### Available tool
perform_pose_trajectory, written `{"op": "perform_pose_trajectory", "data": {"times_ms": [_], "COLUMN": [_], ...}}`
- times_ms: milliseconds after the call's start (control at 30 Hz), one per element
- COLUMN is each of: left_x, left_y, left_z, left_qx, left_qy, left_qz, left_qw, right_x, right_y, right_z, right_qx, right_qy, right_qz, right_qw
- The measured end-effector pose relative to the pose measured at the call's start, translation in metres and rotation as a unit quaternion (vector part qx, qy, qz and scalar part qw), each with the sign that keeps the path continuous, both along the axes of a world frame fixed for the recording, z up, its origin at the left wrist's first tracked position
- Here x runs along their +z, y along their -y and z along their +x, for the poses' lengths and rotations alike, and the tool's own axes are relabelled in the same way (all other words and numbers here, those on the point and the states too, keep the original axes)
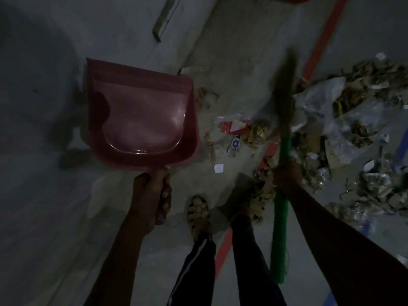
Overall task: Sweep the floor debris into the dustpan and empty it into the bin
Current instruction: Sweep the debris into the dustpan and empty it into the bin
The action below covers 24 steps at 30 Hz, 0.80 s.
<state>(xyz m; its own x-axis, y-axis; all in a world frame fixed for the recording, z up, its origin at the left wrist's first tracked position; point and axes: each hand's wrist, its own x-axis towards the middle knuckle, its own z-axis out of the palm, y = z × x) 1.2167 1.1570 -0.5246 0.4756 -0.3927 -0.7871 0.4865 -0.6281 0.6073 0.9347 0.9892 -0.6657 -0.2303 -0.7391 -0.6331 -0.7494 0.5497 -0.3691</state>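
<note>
Left fingers (pixel 164 193) grip dustpan (pixel 141 115) handle (pan ahead, empty).

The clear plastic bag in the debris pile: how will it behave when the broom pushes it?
The clear plastic bag looks thin and crumpled, so probably floppy and light. The broom may fold or drag it rather than slide it cleanly.

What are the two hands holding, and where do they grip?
The left hand grips the red dustpan by its handle. The right hand grips the broom around its green handle.
</note>
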Motion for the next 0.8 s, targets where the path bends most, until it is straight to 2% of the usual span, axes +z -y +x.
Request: {"op": "perform_pose_trajectory", "data": {"times_ms": [133,233,300,400,567,633,700,800], "left_x": [0.010,0.013,0.012,0.008,0.006,0.005,0.004,0.004], "left_y": [-0.014,-0.022,-0.031,-0.045,-0.065,-0.072,-0.078,-0.088], "left_z": [0.004,0.005,0.006,0.004,0.000,-0.002,-0.006,-0.016], "left_qx": [0.029,0.056,0.067,0.077,0.078,0.087,0.101,0.120], "left_qy": [0.003,0.007,0.011,0.025,0.031,0.028,0.025,0.022], "left_qz": [0.005,0.012,0.011,0.005,0.002,0.013,0.013,0.005], "left_qw": [1.000,0.998,0.998,0.997,0.996,0.996,0.994,0.992], "right_x": [0.008,0.011,0.007,0.005,0.017,0.016,0.011,0.007], "right_y": [-0.003,-0.015,-0.028,-0.051,-0.065,-0.066,-0.069,-0.076], "right_z": [0.010,0.032,0.051,0.083,0.133,0.142,0.139,0.118], "right_qx": [-0.008,0.073,0.127,0.143,0.266,0.275,0.251,0.207], "right_qy": [-0.062,-0.040,0.006,0.114,0.189,0.189,0.160,0.093], "right_qz": [-0.052,-0.131,-0.144,-0.076,0.046,0.135,0.185,0.156], "right_qw": [0.997,0.988,0.981,0.980,0.944,0.933,0.937,0.961]}}
